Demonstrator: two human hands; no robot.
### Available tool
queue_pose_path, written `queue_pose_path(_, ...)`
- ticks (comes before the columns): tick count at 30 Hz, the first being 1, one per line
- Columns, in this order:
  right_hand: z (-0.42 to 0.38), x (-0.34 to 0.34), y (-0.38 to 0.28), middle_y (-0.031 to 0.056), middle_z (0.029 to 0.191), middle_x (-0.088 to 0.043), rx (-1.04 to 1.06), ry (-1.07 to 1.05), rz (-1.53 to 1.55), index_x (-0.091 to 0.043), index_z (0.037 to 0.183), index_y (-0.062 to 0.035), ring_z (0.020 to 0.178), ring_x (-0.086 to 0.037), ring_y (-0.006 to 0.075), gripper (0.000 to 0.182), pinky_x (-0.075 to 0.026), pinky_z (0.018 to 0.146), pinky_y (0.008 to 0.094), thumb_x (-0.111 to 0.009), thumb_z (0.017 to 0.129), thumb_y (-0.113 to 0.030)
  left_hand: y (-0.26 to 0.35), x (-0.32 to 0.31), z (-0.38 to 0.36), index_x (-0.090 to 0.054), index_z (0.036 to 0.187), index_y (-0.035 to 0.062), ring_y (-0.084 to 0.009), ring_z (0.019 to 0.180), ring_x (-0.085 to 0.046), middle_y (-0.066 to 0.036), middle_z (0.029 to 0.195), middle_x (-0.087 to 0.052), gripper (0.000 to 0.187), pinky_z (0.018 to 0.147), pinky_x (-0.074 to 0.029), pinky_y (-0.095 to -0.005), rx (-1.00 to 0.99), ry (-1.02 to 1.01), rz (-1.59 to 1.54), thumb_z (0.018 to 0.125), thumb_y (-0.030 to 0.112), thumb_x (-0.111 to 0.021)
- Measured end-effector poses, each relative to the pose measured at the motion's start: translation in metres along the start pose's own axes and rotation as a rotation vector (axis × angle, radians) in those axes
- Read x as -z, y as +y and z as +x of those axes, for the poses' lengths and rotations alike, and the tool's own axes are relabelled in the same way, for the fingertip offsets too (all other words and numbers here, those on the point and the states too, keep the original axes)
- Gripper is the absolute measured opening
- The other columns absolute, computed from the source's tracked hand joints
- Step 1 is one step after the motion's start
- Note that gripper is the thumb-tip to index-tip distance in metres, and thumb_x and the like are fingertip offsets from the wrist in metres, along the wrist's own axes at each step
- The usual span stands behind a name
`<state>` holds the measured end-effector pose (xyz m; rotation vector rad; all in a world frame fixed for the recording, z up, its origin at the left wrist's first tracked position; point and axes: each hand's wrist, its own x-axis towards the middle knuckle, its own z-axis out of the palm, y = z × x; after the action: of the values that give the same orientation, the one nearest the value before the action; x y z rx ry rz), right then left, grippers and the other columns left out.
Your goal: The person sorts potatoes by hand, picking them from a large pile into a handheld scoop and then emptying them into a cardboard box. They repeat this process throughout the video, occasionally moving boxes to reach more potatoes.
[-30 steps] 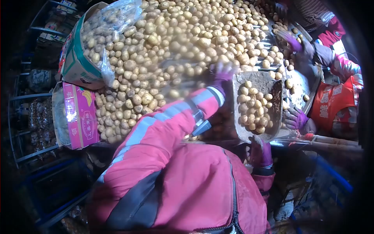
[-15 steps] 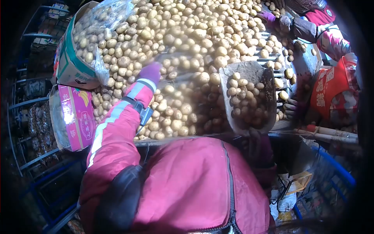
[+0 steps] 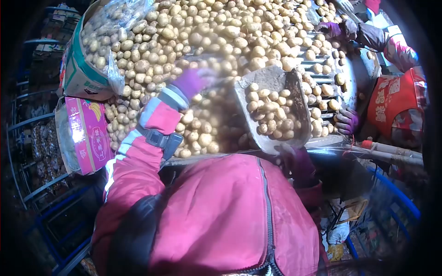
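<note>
A huge heap of small yellow potatoes (image 3: 207, 32) fills the table ahead. My right hand (image 3: 298, 162), in a purple glove, grips the handle of a grey scoop (image 3: 282, 79) loaded with potatoes and held tilted over the heap's near edge. My left hand (image 3: 192, 81), also gloved in purple and blurred, is raised over the heap left of the scoop. It seems to pinch the edge of a thin clear plastic bag (image 3: 212, 110) that hangs as a haze between hand and scoop. My red jacket hides the table's front edge.
A pink carton (image 3: 87, 133) and a plastic-lined carton of potatoes (image 3: 83, 69) stand at the left. A metal roller grate (image 3: 322, 60) runs at the right, where a co-worker in a red apron (image 3: 391, 103) has gloved hands (image 3: 346, 120) on it. Blue racks (image 3: 41, 184) are at lower left.
The loaded scoop has shifted left and slightly up. My left hand left the scoop's rim, swung left across the heap, and now sits a little nearer the scoop again.
</note>
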<state>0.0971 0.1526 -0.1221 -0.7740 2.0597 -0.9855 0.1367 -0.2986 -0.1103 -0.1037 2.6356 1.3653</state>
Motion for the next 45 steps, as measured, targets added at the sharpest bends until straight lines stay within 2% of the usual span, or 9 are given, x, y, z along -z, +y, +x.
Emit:
queue_pose_path(10, -0.006, 0.014, 0.000, 0.0059, 0.069, -0.064, -0.171, 0.007, 0.483, -0.067, 0.100, -0.0020, 0.052, -0.059, 0.0145, 0.031, -0.044, 0.045, 0.0263, -0.051, 0.100, -0.029, -0.019, -0.057, 0.000, -0.067, 0.116, 0.0171, -0.0330, 0.109, -0.060, -0.015, 0.118, -0.062, 0.035, 0.093, -0.050, -0.0415, 0.355, -0.088, 0.488, 0.081, 0.025, -0.067)
queue_pose_path(12, -0.005, 0.014, -0.008, 0.0049, 0.067, -0.062, -0.596, -0.024, 0.838, -0.066, 0.090, -0.0038, 0.050, -0.055, 0.0130, 0.026, -0.041, 0.045, 0.0258, -0.055, 0.096, -0.027, -0.041, -0.063, -0.005, -0.067, 0.113, 0.0154, -0.0355, 0.108, -0.061, -0.017, 0.117, -0.063, 0.035, 0.092, -0.051, -0.0432, 0.283, -0.101, 0.574, 0.078, 0.021, -0.066)
queue_pose_path(19, -0.017, 0.001, 0.010, 0.0071, 0.072, -0.063, -0.401, 0.093, 0.902, -0.064, 0.103, 0.0023, 0.049, -0.058, 0.0158, 0.037, -0.043, 0.040, 0.0263, -0.062, 0.091, -0.033, -0.038, -0.060, 0.009, -0.069, 0.106, 0.0135, -0.0294, 0.094, -0.066, -0.013, 0.100, -0.069, 0.024, 0.083, -0.054, -0.0379, 0.423, 0.011, 0.403, 0.083, 0.014, -0.067)
queue_pose_path(21, -0.022, -0.007, 0.038, 0.0070, 0.072, -0.063, -0.305, 0.045, 0.758, -0.064, 0.103, 0.0027, 0.050, -0.058, 0.0155, 0.037, -0.044, 0.041, 0.0261, -0.063, 0.091, -0.032, -0.025, -0.041, 0.006, -0.069, 0.111, 0.0078, -0.0114, 0.087, -0.062, -0.002, 0.099, -0.068, 0.024, 0.072, -0.054, -0.0284, 0.520, 0.026, -0.329, 0.090, 0.020, -0.066)
queue_pose_path(27, -0.020, -0.013, 0.041, 0.0092, 0.071, -0.062, -0.361, 0.004, 0.807, -0.064, 0.096, -0.0009, 0.055, -0.061, 0.0200, 0.020, -0.048, 0.048, 0.0313, -0.065, 0.086, -0.018, 0.043, -0.022, -0.021, -0.060, 0.129, 0.0085, -0.0217, 0.103, -0.064, -0.011, 0.128, -0.062, 0.040, 0.086, -0.052, -0.0341, -0.057, -0.047, 0.037, 0.095, 0.031, -0.060)
queue_pose_path(31, -0.019, -0.004, 0.027, 0.0075, 0.073, -0.063, -0.494, -0.038, 0.990, -0.062, 0.104, 0.0015, 0.053, -0.061, 0.0173, 0.034, -0.049, 0.043, 0.0295, -0.066, 0.088, -0.028, -0.028, 0.046, -0.072, -0.064, 0.120, 0.0089, -0.0283, 0.109, -0.062, -0.013, 0.123, -0.063, 0.037, 0.094, -0.050, -0.0369, 0.339, 0.220, 0.619, 0.086, 0.020, -0.067)
queue_pose_path(37, -0.014, 0.005, 0.010, 0.0036, 0.074, -0.062, -0.292, 0.002, 0.720, -0.065, 0.101, 0.0013, 0.055, -0.057, 0.0133, 0.029, -0.046, 0.048, 0.0262, -0.065, 0.087, -0.024, -0.105, 0.034, -0.080, -0.064, 0.121, 0.0163, -0.0320, 0.113, -0.060, -0.012, 0.125, -0.063, 0.040, 0.098, -0.048, -0.0403, 0.213, 0.309, 0.953, 0.082, 0.009, -0.060)
queue_pose_path(40, -0.008, 0.010, -0.004, 0.0035, 0.072, -0.063, -0.424, -0.025, 0.816, -0.068, 0.099, 0.0012, 0.056, -0.057, 0.0123, 0.028, -0.045, 0.050, 0.0262, -0.065, 0.088, -0.024, -0.100, 0.033, -0.060, -0.064, 0.122, 0.0150, -0.0319, 0.114, -0.060, -0.013, 0.126, -0.062, 0.038, 0.100, -0.047, -0.0408, 0.587, 0.256, 0.749, 0.085, 0.011, -0.057)
queue_pose_path(45, 0.004, 0.007, 0.000, 0.0055, 0.071, -0.064, -0.298, -0.037, 0.717, -0.069, 0.099, 0.0014, 0.055, -0.057, 0.0128, 0.033, -0.044, 0.049, 0.0264, -0.064, 0.089, -0.029, -0.119, 0.069, -0.105, -0.070, 0.108, 0.0070, -0.0228, 0.097, -0.067, -0.009, 0.108, -0.071, 0.024, 0.088, -0.051, -0.0333, 0.447, 0.210, 0.423, 0.086, 0.012, -0.060)
